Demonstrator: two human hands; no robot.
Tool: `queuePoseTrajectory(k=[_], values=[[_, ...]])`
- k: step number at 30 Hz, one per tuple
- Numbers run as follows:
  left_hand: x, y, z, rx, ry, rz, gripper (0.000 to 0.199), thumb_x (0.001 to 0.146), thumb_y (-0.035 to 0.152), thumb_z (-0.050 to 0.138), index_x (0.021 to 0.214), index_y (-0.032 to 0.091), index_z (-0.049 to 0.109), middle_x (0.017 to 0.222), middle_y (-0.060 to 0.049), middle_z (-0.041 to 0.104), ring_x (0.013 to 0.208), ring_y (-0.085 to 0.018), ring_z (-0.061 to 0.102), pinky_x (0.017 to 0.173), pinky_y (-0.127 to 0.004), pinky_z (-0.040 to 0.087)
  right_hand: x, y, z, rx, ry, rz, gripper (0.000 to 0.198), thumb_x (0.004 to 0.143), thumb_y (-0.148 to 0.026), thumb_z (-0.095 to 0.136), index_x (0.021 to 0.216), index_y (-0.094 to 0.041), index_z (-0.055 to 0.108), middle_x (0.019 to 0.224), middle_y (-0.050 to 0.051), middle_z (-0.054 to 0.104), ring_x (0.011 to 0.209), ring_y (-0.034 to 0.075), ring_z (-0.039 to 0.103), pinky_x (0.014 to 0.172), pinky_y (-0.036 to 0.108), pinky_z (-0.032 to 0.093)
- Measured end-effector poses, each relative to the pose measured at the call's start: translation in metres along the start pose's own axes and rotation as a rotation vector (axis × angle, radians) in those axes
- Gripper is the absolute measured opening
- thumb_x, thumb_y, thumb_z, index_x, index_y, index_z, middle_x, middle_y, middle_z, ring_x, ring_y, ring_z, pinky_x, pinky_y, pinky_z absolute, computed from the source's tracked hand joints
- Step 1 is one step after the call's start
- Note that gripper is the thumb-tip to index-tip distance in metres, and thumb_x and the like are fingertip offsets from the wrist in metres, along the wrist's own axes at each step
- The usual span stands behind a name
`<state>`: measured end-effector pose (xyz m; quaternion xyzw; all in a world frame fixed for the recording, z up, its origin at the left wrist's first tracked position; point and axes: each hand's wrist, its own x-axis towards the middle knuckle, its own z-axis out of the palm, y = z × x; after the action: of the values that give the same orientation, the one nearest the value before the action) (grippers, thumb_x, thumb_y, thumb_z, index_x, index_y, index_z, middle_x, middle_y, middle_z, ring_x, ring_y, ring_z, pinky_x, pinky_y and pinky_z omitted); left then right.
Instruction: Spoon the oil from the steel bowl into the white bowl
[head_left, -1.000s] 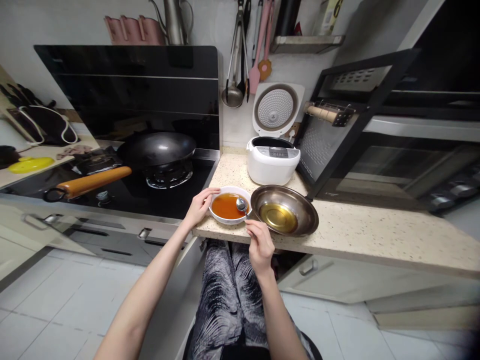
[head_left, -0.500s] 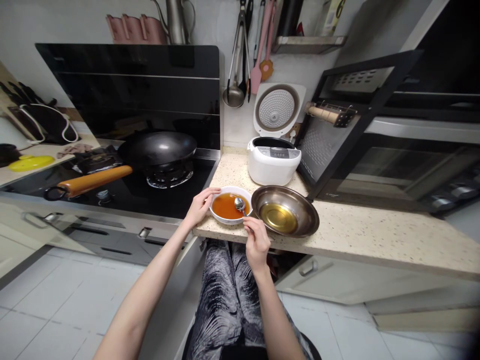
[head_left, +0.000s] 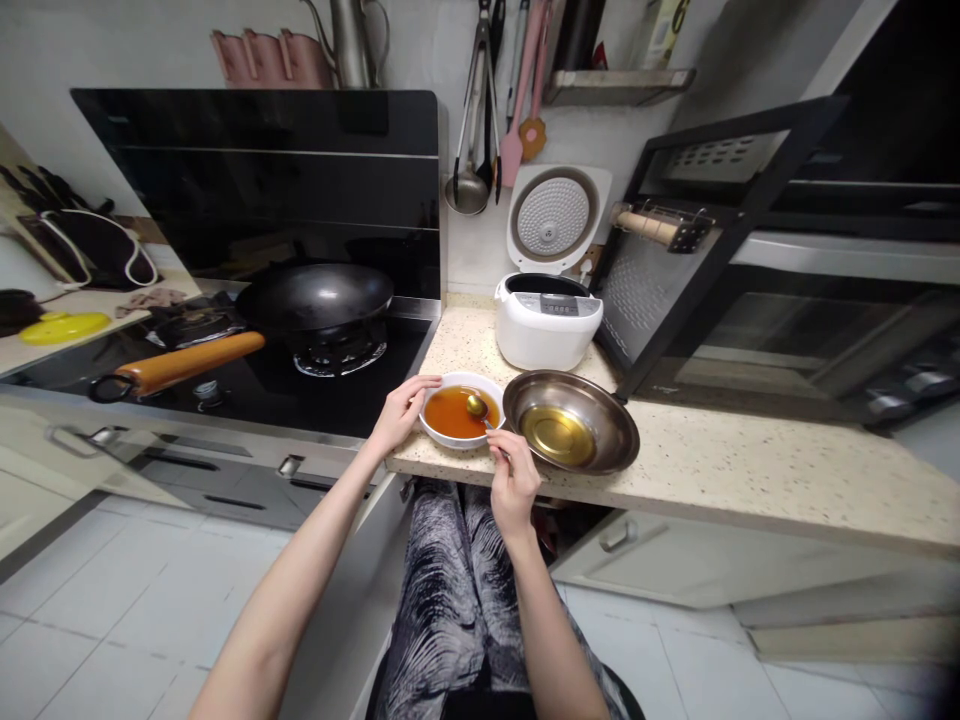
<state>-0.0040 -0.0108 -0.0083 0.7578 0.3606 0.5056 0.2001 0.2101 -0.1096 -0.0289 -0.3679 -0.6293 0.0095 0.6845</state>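
Your left hand, centre of frame: fingers over the left rim of the white bowl, grasping it at that edge. The bowl sits upright near the counter's front edge, holding amber-orange liquid. Your right hand, just lower right of the bowl: fingers pinched on the handle of a metal spoon, its head over the right half of the liquid, looking golden; cannot tell whether it dips in or sits just above. Right beside the bowl, right of centre: wide metal basin, with yellow liquid pooled at the bottom. Behind, above centre: white rice cooker, lid raised. Left of centre: dark wok on the stove, wooden handle pointing lower left. Speckled countertop runs out to the right edge.
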Motion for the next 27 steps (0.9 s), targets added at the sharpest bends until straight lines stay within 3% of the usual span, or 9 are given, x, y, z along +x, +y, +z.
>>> queuePoseTrajectory(k=[6, 27], values=[[0.000, -0.001, 0.000, 0.008, -0.004, 0.009, 0.037, 0.106, 0.033, 0.041, 0.115, 0.019, 0.074, 0.132, -0.012, 0.071, 0.127, -0.025, 0.065, 0.103, -0.042, 0.056, -0.002, -0.002, 0.000, 0.027, 0.062, 0.060, 0.017, 0.101, -0.015, 0.052, 0.096, -0.021, 0.067, 0.096, 0.006, 0.076, 0.092, 0.018, 0.073, 0.084, 0.034, 0.060], [0.000, -0.001, 0.000, -0.023, -0.004, -0.013, 0.033, 0.104, 0.033, 0.046, 0.116, 0.020, 0.075, 0.133, -0.012, 0.071, 0.128, -0.027, 0.065, 0.102, -0.043, 0.058, 0.003, -0.010, -0.013, 0.020, 0.124, 0.026, 0.017, 0.099, -0.011, 0.055, 0.096, -0.022, 0.068, 0.093, 0.004, 0.076, 0.090, 0.017, 0.074, 0.081, 0.032, 0.059]])
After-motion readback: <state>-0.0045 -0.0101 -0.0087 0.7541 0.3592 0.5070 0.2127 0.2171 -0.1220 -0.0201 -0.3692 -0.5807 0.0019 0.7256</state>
